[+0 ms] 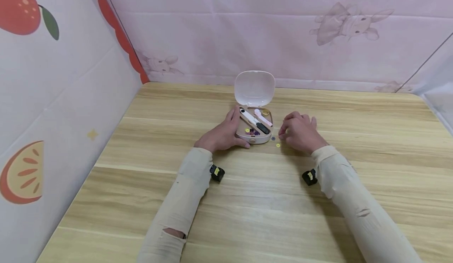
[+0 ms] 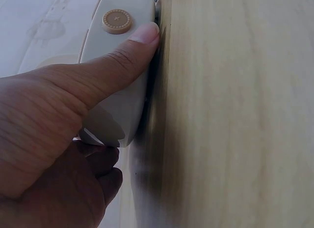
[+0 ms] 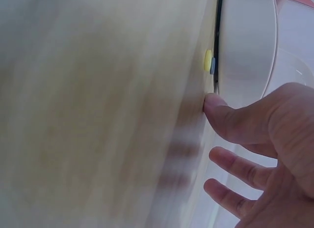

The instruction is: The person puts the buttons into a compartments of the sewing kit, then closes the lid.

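A small beige case (image 1: 255, 138) lies open mid-table, its white lid (image 1: 254, 88) standing upright. Inside are a black-and-white tool (image 1: 253, 120), a pink tool (image 1: 263, 118) and several coloured buttons (image 1: 252, 131). My left hand (image 1: 226, 131) grips the case from its left side. In the left wrist view the thumb (image 2: 132, 46) presses the case front (image 2: 117, 100) beside its tan clasp button (image 2: 117, 21). My right hand (image 1: 295, 131) rests on the table to the right of the case and holds nothing. Its thumb tip (image 3: 212, 102) touches the wood near a yellow button (image 1: 278, 145) (image 3: 208, 60) and a blue one (image 1: 273, 138).
The wooden table (image 1: 247, 200) is boxed in by a patterned pink cloth wall (image 1: 283, 35) at the back and a fruit-print panel (image 1: 53, 90) on the left. Black wrist cameras (image 1: 216, 173) (image 1: 309, 177) sit on both beige sleeves.
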The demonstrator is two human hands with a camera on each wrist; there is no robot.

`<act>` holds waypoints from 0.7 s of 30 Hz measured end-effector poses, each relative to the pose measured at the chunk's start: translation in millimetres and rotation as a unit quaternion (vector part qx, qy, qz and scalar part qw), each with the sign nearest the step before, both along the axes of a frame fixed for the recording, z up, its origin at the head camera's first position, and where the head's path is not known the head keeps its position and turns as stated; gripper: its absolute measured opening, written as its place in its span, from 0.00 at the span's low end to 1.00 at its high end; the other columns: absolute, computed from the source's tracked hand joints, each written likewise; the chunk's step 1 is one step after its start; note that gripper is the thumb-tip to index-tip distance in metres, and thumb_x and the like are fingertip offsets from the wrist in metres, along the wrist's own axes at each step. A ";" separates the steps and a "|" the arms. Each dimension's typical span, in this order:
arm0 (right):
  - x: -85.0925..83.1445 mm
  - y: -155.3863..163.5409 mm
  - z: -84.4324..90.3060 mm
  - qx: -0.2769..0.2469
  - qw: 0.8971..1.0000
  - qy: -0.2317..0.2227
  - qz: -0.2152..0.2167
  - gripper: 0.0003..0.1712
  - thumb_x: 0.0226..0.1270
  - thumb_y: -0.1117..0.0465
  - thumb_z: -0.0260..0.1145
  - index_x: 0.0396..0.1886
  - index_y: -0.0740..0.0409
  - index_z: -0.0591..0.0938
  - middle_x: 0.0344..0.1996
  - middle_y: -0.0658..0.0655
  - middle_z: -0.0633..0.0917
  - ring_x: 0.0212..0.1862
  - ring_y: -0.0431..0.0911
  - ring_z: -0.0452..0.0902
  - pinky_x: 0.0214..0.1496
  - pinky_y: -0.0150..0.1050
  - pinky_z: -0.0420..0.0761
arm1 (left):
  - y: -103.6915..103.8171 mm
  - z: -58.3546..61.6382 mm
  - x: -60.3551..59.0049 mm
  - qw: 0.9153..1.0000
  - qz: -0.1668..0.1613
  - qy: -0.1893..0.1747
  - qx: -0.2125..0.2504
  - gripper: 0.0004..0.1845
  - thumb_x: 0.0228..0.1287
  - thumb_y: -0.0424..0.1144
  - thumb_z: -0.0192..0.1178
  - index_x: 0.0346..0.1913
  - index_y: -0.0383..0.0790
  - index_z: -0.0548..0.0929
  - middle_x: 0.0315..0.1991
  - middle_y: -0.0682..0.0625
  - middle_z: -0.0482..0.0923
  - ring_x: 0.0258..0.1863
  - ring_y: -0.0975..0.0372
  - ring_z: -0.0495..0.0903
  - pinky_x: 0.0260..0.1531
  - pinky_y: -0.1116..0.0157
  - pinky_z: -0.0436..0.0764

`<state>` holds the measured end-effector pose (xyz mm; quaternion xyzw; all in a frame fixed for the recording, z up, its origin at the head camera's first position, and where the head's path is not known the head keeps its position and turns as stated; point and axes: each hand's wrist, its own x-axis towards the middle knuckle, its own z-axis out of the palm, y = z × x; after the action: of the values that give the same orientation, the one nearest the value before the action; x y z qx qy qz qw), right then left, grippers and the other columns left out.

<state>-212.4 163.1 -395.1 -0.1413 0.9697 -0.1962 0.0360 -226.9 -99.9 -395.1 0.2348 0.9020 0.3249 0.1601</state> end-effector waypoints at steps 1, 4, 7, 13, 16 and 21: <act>-0.3 0.2 -0.4 0.000 1.000 0.000 0.000 0.05 0.62 0.68 0.71 0.33 0.56 0.91 0.62 0.66 0.76 0.63 0.70 0.62 0.66 0.74 0.45 | 0.0 -0.1 0.0 1.000 0.000 0.000 -0.001 0.69 0.60 0.48 0.74 0.79 0.38 0.25 0.82 0.44 0.24 0.80 0.57 0.34 0.76 0.61 0.48; -1.1 0.7 -1.6 0.001 1.000 0.003 -0.001 0.05 0.62 0.68 0.70 0.33 0.56 0.91 0.62 0.66 0.76 0.63 0.70 0.62 0.65 0.74 0.45 | 0.1 0.1 0.2 1.000 0.000 0.000 0.000 0.69 0.60 0.47 0.74 0.79 0.38 0.25 0.82 0.43 0.25 0.80 0.57 0.34 0.76 0.61 0.48; -1.5 1.7 -2.6 0.002 1.000 0.006 -0.001 0.06 0.60 0.69 0.69 0.32 0.56 0.90 0.62 0.66 0.76 0.63 0.71 0.62 0.66 0.75 0.44 | 0.3 -0.5 0.2 1.000 0.001 -0.002 0.003 0.69 0.60 0.47 0.74 0.79 0.38 0.24 0.82 0.43 0.24 0.80 0.57 0.34 0.76 0.61 0.48; -2.3 2.7 -2.3 0.010 1.000 0.001 0.000 0.07 0.60 0.70 0.67 0.31 0.56 0.89 0.63 0.66 0.75 0.65 0.72 0.60 0.67 0.76 0.42 | 0.8 -1.1 -0.1 1.000 0.002 -0.005 0.002 0.69 0.61 0.47 0.74 0.79 0.38 0.24 0.81 0.43 0.23 0.80 0.57 0.33 0.76 0.61 0.47; -2.5 2.7 -1.5 0.015 1.000 -0.003 -0.002 0.07 0.60 0.70 0.67 0.32 0.56 0.89 0.64 0.66 0.74 0.66 0.72 0.60 0.67 0.76 0.41 | 1.1 -0.6 -0.1 1.000 0.003 -0.004 -0.001 0.68 0.61 0.47 0.74 0.79 0.38 0.25 0.82 0.43 0.24 0.80 0.57 0.33 0.76 0.61 0.47; -2.6 2.8 -1.3 0.018 1.000 -0.008 -0.004 0.07 0.61 0.70 0.67 0.32 0.56 0.89 0.64 0.66 0.73 0.66 0.72 0.59 0.67 0.77 0.39 | 0.9 -0.9 -0.4 1.000 0.003 -0.003 -0.001 0.68 0.61 0.47 0.74 0.79 0.38 0.24 0.81 0.43 0.24 0.80 0.57 0.34 0.76 0.61 0.48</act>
<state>-215.0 165.9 -396.5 -0.1353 0.9733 -0.1799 0.0457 -227.3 -99.0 -396.0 0.2315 0.9026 0.3247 0.1619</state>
